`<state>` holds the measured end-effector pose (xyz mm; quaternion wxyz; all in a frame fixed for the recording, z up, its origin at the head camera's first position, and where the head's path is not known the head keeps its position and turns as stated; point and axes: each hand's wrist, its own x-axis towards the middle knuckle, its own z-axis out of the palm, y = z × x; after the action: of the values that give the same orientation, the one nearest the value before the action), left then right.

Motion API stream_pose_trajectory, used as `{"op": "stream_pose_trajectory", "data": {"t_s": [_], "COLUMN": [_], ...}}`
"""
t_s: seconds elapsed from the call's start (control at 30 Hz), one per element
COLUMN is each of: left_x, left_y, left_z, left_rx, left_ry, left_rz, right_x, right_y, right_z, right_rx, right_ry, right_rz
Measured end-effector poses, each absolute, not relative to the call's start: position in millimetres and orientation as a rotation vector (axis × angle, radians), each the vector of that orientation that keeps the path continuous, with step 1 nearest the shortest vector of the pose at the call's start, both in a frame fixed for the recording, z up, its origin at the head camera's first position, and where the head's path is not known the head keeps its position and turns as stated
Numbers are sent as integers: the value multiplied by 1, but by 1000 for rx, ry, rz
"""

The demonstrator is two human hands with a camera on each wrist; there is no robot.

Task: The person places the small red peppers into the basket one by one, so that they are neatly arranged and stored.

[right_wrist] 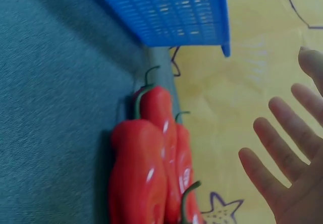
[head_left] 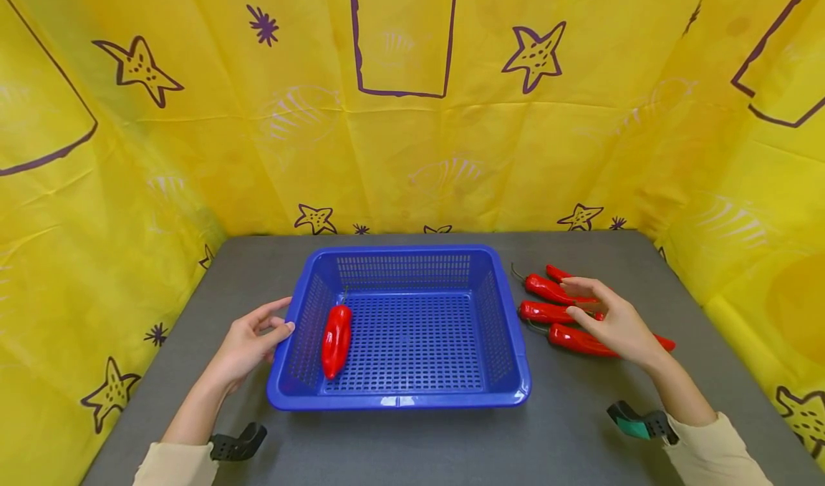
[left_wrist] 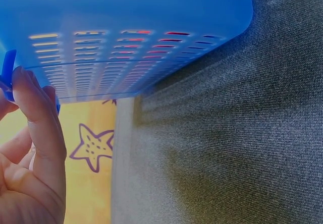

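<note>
A blue plastic basket (head_left: 399, 400) with slotted walls stands on the table, and one red pepper (head_left: 336, 341) lies inside at its left. My left hand (head_left: 248, 339) pinches the basket's left rim between thumb and fingers; the left wrist view shows the fingers (left_wrist: 38, 103) against the rim from outside. To the right of the basket lie several long red peppers (head_left: 567, 339) with green stems, close together. Over them hovers my right hand (head_left: 615, 321), fingers spread and holding nothing. In the right wrist view that hand is apart from the peppers (right_wrist: 139, 168).
The grey table (head_left: 412, 450) is enclosed by a yellow cloth (head_left: 399, 157) with drawn starfish at the back and sides. Black wrist straps (head_left: 238, 443) sit at both cuffs. Bare table surface shows in front of the basket.
</note>
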<state>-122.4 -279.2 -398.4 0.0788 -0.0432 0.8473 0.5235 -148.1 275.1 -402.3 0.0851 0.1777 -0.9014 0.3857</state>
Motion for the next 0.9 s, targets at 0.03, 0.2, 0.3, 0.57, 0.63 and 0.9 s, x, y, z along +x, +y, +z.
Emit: {"op": "stream_pose_trajectory", "data": {"t_s": [0.03,0.2,0.3,0.57,0.63,0.9], "left_x": [-122,-122,-123,-123,-123,-123], "left_y": [-279,-279,-279,-279,-279,-280], "left_z": [-398,-399,-399,-399,-399,-399], "left_rx": [-129,-129,-131,-135,-133,-127], "left_ry": [2536,2536,2535,2537,2535,2537], "left_rz": [1567,1571,1574,1571,1576,1577], "right_x": [-147,-145,-143,-139,-139,-139], "right_y": [276,283,287,298,299,305], "right_z": [-404,-413,-419,-430,-431,-443], "right_rx": [528,529,524,455,452,492], "right_ry": [-2689,-2680,-2676,-2752,-2768,-2796], "right_rz": [1157,1212,1218,1153,1124,981]}}
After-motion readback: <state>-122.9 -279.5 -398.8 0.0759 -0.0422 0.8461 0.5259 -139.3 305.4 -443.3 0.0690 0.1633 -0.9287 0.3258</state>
